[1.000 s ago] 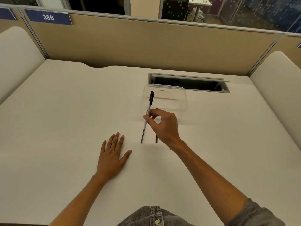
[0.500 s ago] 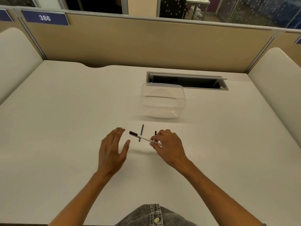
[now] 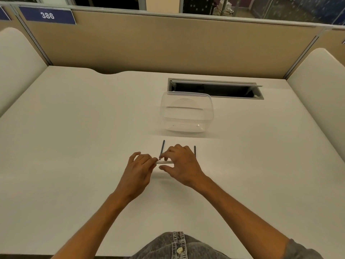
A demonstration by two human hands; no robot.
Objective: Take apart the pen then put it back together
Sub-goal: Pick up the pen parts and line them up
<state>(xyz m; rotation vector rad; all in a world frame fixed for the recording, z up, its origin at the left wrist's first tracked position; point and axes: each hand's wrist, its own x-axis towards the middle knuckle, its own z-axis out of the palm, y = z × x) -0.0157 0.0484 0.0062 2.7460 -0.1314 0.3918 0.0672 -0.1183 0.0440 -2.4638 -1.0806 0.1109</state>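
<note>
Head view: both hands, left hand (image 3: 139, 168) and right hand (image 3: 180, 163), pinch the pen (image 3: 164, 162) just above the desk (image 3: 74, 146). A hard tug could scatter the loose refill (image 3: 162, 148).

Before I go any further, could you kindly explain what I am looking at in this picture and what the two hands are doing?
There is no machine here: a person wears a camera on the head, looking forward and down at their own bare hands over a white desk. The left hand and right hand together hold a pale pen barrel sideways just above the desk. Two dark thin sticks, probably other pens or pen parts, lie beyond the hands, one to the left and one to the right. Farther back stands a clear plastic container, and behind it an open cable slot.
</note>
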